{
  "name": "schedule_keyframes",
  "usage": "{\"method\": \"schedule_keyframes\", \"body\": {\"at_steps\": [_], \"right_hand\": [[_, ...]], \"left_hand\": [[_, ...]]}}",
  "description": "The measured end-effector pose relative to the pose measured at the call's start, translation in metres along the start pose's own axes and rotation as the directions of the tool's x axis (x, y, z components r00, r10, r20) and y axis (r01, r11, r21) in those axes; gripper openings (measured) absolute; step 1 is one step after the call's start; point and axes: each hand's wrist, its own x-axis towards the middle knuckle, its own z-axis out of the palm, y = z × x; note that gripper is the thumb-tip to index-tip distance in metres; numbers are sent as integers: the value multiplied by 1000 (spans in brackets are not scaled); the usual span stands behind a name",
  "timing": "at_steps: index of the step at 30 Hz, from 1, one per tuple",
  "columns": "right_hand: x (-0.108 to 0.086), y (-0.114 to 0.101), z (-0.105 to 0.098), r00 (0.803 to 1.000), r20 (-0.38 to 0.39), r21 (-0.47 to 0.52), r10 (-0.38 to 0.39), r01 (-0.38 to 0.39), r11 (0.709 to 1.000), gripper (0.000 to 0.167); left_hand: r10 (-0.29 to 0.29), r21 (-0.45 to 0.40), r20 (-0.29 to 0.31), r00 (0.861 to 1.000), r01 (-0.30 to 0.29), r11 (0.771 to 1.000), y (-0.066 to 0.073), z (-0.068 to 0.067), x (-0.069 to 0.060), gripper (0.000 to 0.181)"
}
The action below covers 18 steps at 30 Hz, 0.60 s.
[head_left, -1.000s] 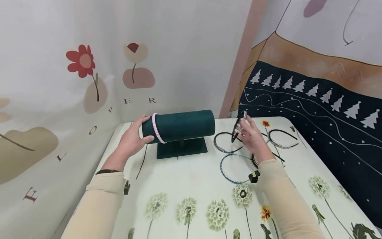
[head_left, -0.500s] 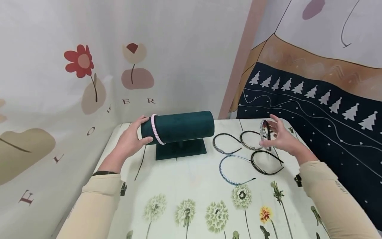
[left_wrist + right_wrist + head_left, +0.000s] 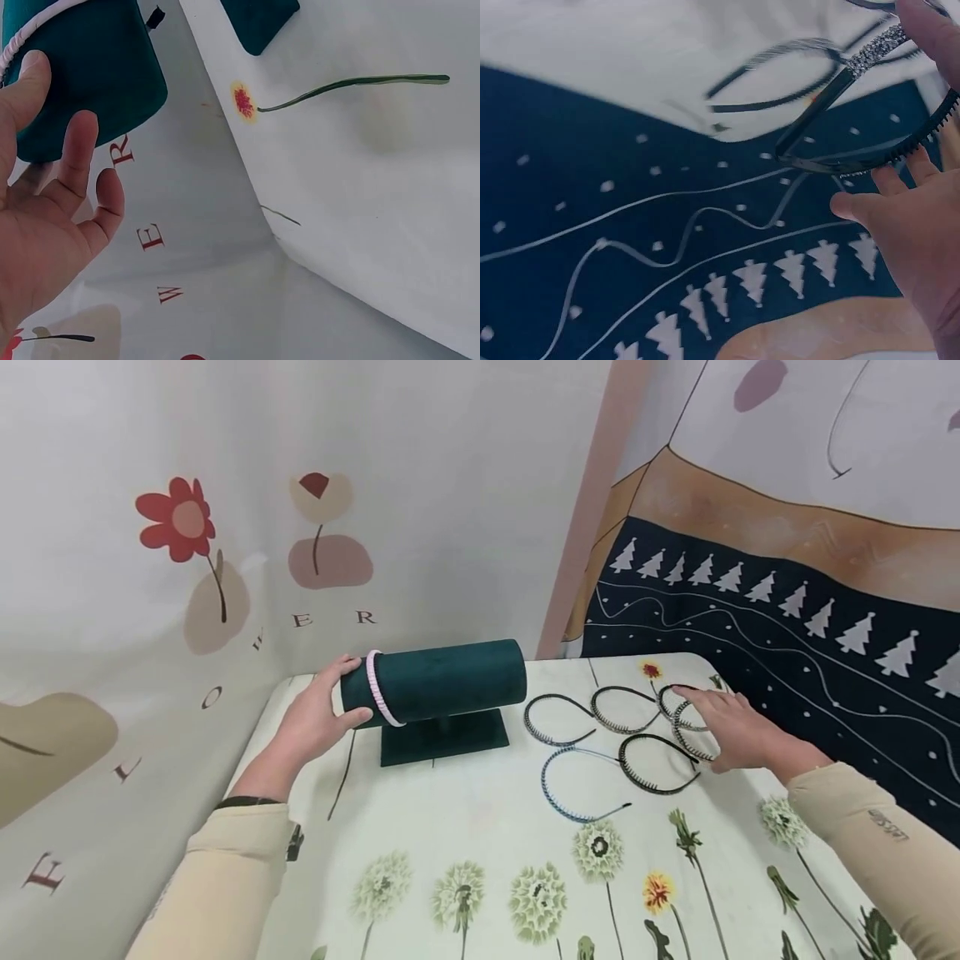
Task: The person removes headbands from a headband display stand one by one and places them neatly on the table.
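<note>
On the left of the head view, my left hand (image 3: pixel 306 718) grips the left end of a dark green velvet bracelet-style display roll (image 3: pixel 457 677) on a flat base. A pink wrapped headband (image 3: pixel 382 691) circles the roll close to my thumb. In the left wrist view, my thumb lies on the roll's front and another finger is hidden behind it. At the right, my right hand (image 3: pixel 738 727) holds a black headband with a glittering rhinestone section (image 3: pixel 876 49) low over the table. The right wrist view shows its band between thumb and fingers.
Several toothed headbands lie left of my right hand: a light blue one (image 3: pixel 558 802), a black one (image 3: pixel 651 791) and others behind. The flower-print table (image 3: pixel 465 810) meets a pale curtain (image 3: pixel 450 527) behind and a navy tree-print cloth (image 3: pixel 787 668) at the right.
My right hand has carried the rhinestone headband rightward and down to the table beside the other headbands. My left hand keeps its hold on the roll. The head view has turned slightly right.
</note>
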Motion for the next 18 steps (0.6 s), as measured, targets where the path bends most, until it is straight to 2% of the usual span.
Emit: {"method": "schedule_keyframes", "body": {"at_steps": [3,7,13,18], "right_hand": [[-9,11,5,1000,12,-106,-17,18,994,138],[-21,24,18,999,17,-224,-49,52,973,129],[-33,36,33,993,-25,-269,-117,106,957,128],[-38,39,39,995,-15,-281,-103,95,955,135]], "left_hand": [[-3,0,-4,1000,3,1000,-1,-1,-1,89],[-5,4,0,1000,5,1000,-2,-2,-3,90],[1,9,-1,1000,-1,1000,-1,-2,-2,90],[3,14,2,1000,-3,1000,1,0,-1,90]]}}
